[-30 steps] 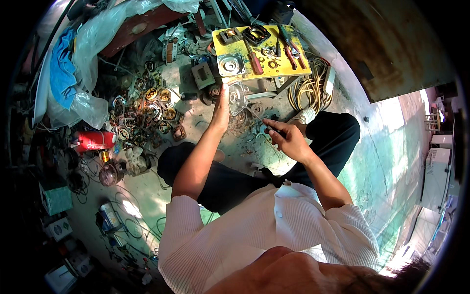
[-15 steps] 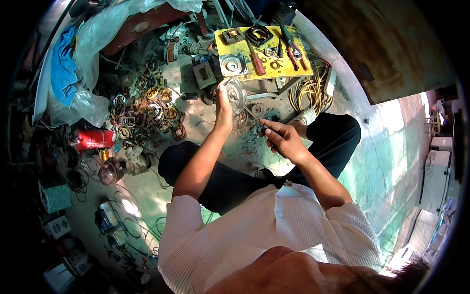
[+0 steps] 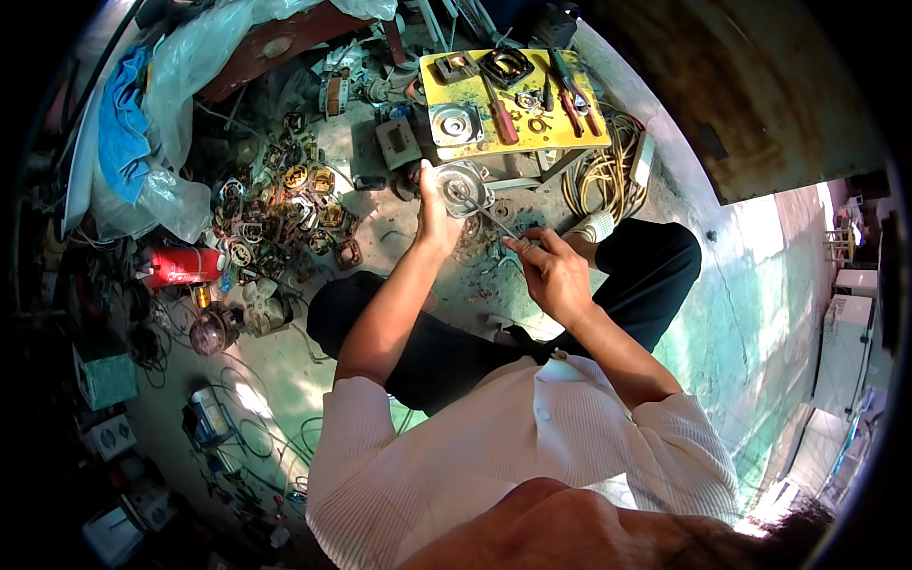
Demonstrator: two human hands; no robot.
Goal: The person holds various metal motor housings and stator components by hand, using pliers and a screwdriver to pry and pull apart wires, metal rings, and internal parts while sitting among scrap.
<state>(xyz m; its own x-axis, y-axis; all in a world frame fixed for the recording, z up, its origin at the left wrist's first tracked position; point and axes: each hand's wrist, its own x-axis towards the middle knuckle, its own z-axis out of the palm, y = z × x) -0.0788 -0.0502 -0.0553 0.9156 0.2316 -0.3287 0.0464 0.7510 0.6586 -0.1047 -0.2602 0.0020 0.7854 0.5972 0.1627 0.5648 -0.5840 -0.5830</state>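
My left hand [image 3: 435,217] grips a round metal motor cover [image 3: 460,177] by its left side, just in front of a low yellow table [image 3: 443,92]. My right hand [image 3: 555,277] is closed around a thin metal rod-shaped tool [image 3: 496,221]; its far end reaches into the hollow of the cover. Whether that tool has a handle is hidden by my fingers. On the yellow tabletop lie a square metal motor cover [image 3: 456,124], a screwdriver with a red handle [image 3: 504,125], pliers [image 3: 572,103] and a dark motor frame [image 3: 504,67].
A heap of copper-wound motor parts [image 3: 296,201] covers the floor to the left, with a red cylinder [image 3: 184,267] nearby. Coiled cables [image 3: 608,176] lie right of the table. A grey box-shaped part [image 3: 397,143] stands left of it. My crossed legs [image 3: 635,285] frame the near floor.
The motor cover has tilted so its hollow inner side faces up more. My right hand has shifted slightly and turned, with the rod's end now inside the cover.
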